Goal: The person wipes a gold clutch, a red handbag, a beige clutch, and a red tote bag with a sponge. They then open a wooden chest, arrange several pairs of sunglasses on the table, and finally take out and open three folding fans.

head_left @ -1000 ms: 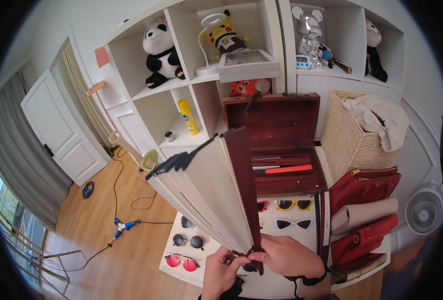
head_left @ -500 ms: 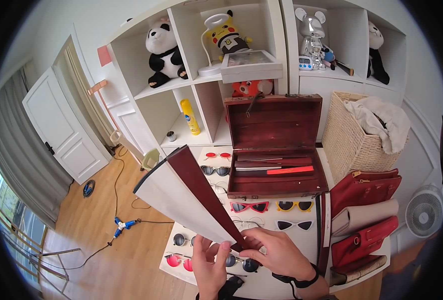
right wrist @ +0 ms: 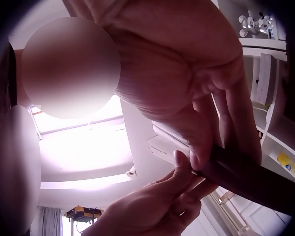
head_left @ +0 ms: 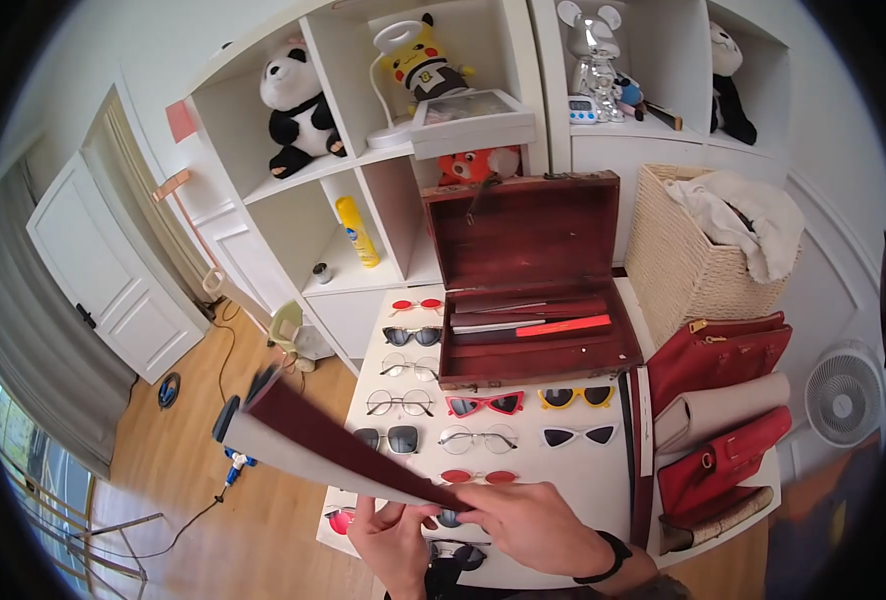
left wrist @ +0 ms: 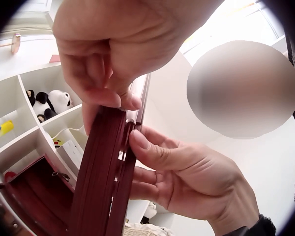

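Note:
A folding fan (head_left: 338, 440) with dark red sticks and a white leaf, mostly closed, slants up to the left over the table (head_left: 368, 385). My left hand (head_left: 393, 545) pinches its narrow lower end between thumb and fingers. Beside it, my right hand (head_left: 538, 530) grips the same end, fingers along the red outer stick. In the left wrist view, stacked red sticks (left wrist: 101, 167) run down between the left hand (left wrist: 123, 49) and the right hand (left wrist: 187, 177). The right wrist view has the dark stick (right wrist: 255, 182) passing under the right fingers; the left thumb is close by.
An open red wooden case (head_left: 528, 235) holding several folded fans stands at the table's back. Rows of sunglasses (head_left: 485, 404) cover the middle. Red bags (head_left: 728, 365) and a wicker basket (head_left: 698, 270) are on the right. Cables (head_left: 198, 515) lie on the floor.
The spread fan has folded to a narrow bundle and tipped lower toward the left. Both hands have stayed at its lower end, and the left hand has shifted slightly left. The head view has shifted.

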Motion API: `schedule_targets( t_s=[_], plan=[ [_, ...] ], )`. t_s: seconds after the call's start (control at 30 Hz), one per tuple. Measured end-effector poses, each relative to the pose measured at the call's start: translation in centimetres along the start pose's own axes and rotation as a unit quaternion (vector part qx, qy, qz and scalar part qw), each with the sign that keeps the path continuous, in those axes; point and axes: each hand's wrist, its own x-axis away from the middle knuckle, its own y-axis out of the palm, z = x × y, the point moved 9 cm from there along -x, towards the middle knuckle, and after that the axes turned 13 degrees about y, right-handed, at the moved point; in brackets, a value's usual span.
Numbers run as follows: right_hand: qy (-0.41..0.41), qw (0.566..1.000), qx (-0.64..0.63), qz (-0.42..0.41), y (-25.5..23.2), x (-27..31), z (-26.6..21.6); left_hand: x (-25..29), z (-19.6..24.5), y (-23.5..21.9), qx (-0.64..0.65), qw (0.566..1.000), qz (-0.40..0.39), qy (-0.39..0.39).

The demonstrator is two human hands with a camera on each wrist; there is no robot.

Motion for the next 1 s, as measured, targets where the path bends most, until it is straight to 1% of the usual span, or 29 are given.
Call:
schedule_targets(
  t_s=[0.03,0.07,0.13,0.17,0.2,0.27,0.3,0.37,0.4,0.43,0.47,0.5,0.53,0.57,0.6,0.67,0.7,0.73,0.8,0.83,0.87,0.9,0.93,0.97,1.0],
  plan=[
    [0.009,1.000,-0.005,-0.016,1.0,-0.1,0.6,0.1,0.1,-0.1,-0.009,1.000,0.021,-0.005],
    [0.016,1.000,-0.006,-0.011,1.5,-0.3,1.2,0.3,0.3,-0.2,-0.018,0.999,0.041,-0.010],
    [-0.024,1.000,-0.019,0.000,1.9,-0.5,1.0,0.1,-0.5,-0.6,-0.036,0.999,0.019,-0.014],
    [-0.019,1.000,0.011,-0.008,1.9,-0.3,0.8,0.0,-0.7,-0.8,-0.055,0.998,0.004,-0.014],
    [-0.014,1.000,0.009,-0.003,1.6,-0.1,0.4,0.0,-0.7,-0.7,-0.055,0.998,-0.004,-0.016],
    [-0.005,0.999,0.042,-0.030,1.9,0.2,-0.1,-0.1,0.0,-0.8,-0.032,0.999,-0.006,0.017],
    [0.001,0.999,0.040,-0.023,1.9,0.3,0.3,-0.2,-0.1,-1.1,-0.018,1.000,-0.010,0.018],
    [-0.055,0.997,-0.003,-0.048,2.2,0.6,0.1,-0.1,0.0,-1.1,-0.013,1.000,-0.027,0.004],
    [-0.051,0.998,-0.004,-0.044,2.2,0.8,0.5,0.0,0.1,-1.2,-0.012,0.999,-0.036,-0.009],
    [-0.064,0.997,0.037,-0.017,2.2,1.3,0.7,0.0,0.3,-1.1,-0.023,0.997,-0.068,-0.008],
    [-0.075,0.994,0.076,0.011,2.2,2.0,0.9,0.2,0.4,-1.0,-0.025,0.997,-0.076,-0.011],
    [-0.066,0.995,0.072,0.017,1.9,2.6,1.4,0.4,0.5,-0.3,0.010,0.994,-0.104,-0.013],
    [-0.042,0.995,0.093,0.023,1.5,3.2,2.2,0.6,0.6,0.7,0.048,0.990,-0.130,-0.016],
    [-0.016,0.993,0.115,0.027,1.1,4.0,3.1,1.0,1.1,2.1,0.070,0.988,-0.135,-0.036],
    [-0.008,0.993,0.116,0.031,0.7,4.9,3.7,1.3,0.6,3.0,0.054,0.987,-0.140,-0.056],
    [0.077,0.991,0.091,0.062,-0.5,6.3,6.0,2.1,-1.4,5.4,-0.030,0.974,-0.213,-0.072],
    [0.119,0.987,0.075,0.077,-1.0,7.1,7.2,2.7,-1.7,7.4,-0.053,0.963,-0.255,-0.075],
    [0.123,0.986,0.075,0.083,-1.4,7.9,7.7,3.4,-2.0,9.6,-0.075,0.949,-0.295,-0.077],
    [0.221,0.967,0.087,0.096,-2.7,9.9,10.6,5.6,-2.2,13.7,-0.152,0.892,-0.423,-0.048],
    [0.233,0.963,0.067,0.115,-3.1,10.9,12.0,6.9,-3.6,15.1,-0.150,0.878,-0.454,-0.012],
    [0.235,0.962,0.070,0.118,-3.4,11.7,12.2,8.3,-5.1,16.4,-0.147,0.863,-0.483,0.024],
    [0.272,0.952,0.033,0.133,-4.1,12.7,12.8,9.5,-5.8,17.6,-0.183,0.830,-0.524,0.046],
    [0.309,0.940,-0.004,0.146,-4.5,13.8,13.6,10.6,-5.8,18.6,-0.147,0.826,-0.539,0.072],
    [0.326,0.930,-0.014,0.170,-4.5,14.8,15.3,11.5,-6.6,19.4,-0.143,0.812,-0.562,0.067],
    [0.328,0.929,-0.011,0.171,-4.3,15.8,16.4,12.3,-7.2,20.1,-0.139,0.798,-0.583,0.063]
  ],
)
